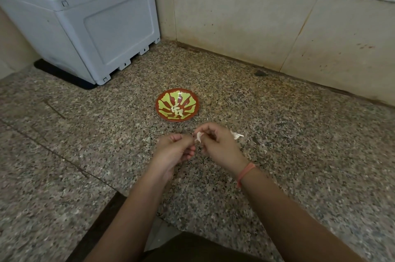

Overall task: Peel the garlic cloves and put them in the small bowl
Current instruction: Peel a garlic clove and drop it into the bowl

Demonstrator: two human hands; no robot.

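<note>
- Both forearms reach forward from the lower edge and converge, so the hands almost touch.
- The left hand (174, 151) is curled, its fingertips pinching one side of a garlic clove (198, 137).
- The right hand (218, 144), fingers curled, pinches the clove's other side, knuckles turned up.
</note>
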